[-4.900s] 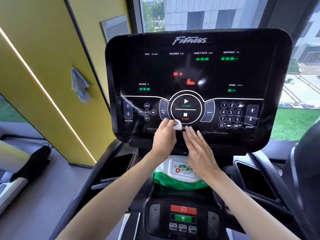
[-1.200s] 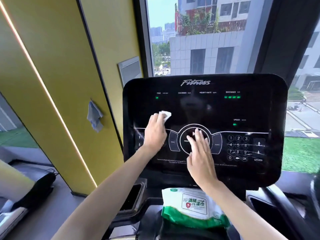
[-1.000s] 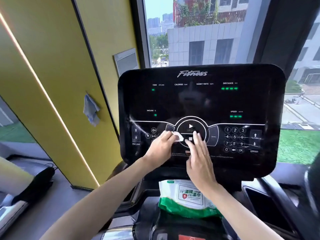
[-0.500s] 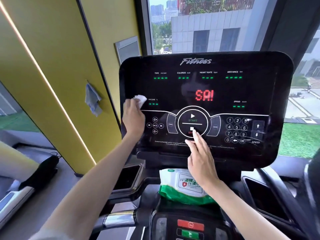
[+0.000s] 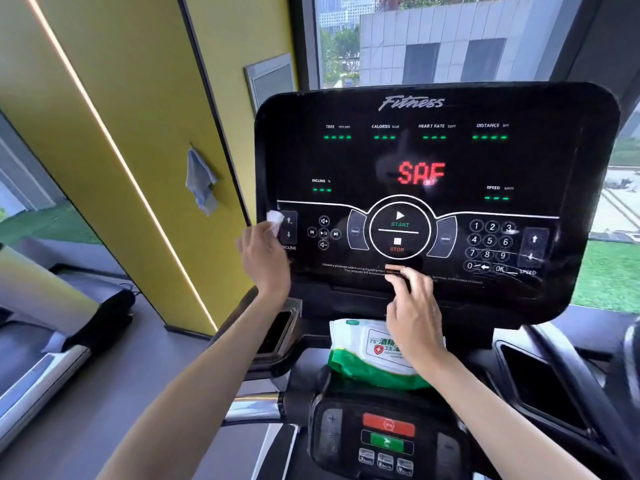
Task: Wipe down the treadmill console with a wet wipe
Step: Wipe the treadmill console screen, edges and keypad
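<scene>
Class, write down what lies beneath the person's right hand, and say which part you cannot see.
Beneath the right hand sits a green-and-white wipes pack, below the console. The hand covers the right part of its label, so that text cannot be read.

The left forearm and right forearm are bare along their whole visible length, slim, wrists uncovered. The left grip and right grip are bare hands with slender fingers.
</scene>
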A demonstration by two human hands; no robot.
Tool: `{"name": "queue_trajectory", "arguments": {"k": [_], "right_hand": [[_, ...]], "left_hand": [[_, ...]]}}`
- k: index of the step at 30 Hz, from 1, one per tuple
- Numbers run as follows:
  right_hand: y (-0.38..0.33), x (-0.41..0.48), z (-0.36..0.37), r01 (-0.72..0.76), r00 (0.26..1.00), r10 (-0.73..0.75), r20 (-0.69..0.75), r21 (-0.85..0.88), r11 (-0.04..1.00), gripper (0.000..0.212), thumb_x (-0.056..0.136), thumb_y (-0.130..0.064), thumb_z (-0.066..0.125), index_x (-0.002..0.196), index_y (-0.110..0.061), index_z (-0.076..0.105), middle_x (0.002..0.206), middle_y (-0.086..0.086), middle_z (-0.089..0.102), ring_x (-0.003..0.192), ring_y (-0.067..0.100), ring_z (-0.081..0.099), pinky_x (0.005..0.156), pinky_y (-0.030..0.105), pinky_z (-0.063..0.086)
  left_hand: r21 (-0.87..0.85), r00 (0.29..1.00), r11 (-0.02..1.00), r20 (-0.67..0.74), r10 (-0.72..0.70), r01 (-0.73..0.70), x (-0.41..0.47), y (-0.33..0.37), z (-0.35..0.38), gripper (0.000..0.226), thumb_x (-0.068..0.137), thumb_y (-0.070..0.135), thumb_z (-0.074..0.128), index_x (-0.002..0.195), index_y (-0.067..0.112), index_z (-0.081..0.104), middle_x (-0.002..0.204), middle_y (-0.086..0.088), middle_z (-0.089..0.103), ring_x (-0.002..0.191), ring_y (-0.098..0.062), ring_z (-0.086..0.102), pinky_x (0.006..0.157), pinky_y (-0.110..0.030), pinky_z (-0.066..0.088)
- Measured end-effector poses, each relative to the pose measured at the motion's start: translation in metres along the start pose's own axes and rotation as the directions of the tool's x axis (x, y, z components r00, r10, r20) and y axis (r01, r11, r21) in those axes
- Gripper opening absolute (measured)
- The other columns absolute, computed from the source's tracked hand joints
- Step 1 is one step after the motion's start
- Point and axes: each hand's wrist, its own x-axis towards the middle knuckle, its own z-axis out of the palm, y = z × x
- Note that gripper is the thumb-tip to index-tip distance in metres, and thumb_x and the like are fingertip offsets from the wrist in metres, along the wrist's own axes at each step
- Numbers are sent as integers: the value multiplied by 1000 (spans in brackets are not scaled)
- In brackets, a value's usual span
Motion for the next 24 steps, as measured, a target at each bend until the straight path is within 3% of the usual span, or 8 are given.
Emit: {"name": "queue_trajectory", "arguments": {"k": [2,7,12,19,24], "right_hand": [[0,-1,-2,-4,1000,4,-4,-5,1000,44,71,8,60,113,-4,60,119,14,53,107,26,46,84,38,51],[12,-3,-5,-3,1000,3,5,-37,999,45,74,7,58,117,-5,57,131,20,46,119,32,42,100,42,41],[26,-7,-11,-66,998,66,-6,-25,997,47,79,5,53,124,-5,51,140,22,38,128,34,36,108,45,33],[58,-9,-28,-50,999,50,-18,-23,998,48,74,7,55,121,-3,54,135,24,42,123,36,39,103,46,36],[76,-14,-37,-70,997,70,-37,-7,998,44,75,5,52,119,0,54,134,25,44,121,38,40,101,45,36]], "left_hand": [[0,990,994,82,-113,113,-4,0,5,19,94,5,44,104,8,60,106,-3,56,97,-16,48,76,-22,34],[145,963,988,252,-93,58,-36,14,22,16,85,-5,44,96,5,51,103,-10,53,87,-29,52,66,-28,29],[116,934,989,334,-126,92,-61,38,29,25,75,-9,39,92,8,48,101,-6,51,79,-22,42,67,-28,26],[1,914,1000,406,-18,19,-121,89,64,27,71,-12,44,92,5,49,99,-9,52,87,-30,50,65,-24,25],[-72,869,997,490,71,-40,-160,119,82,27,73,-8,46,96,4,53,100,-11,54,89,-31,52,69,-29,33]]}}
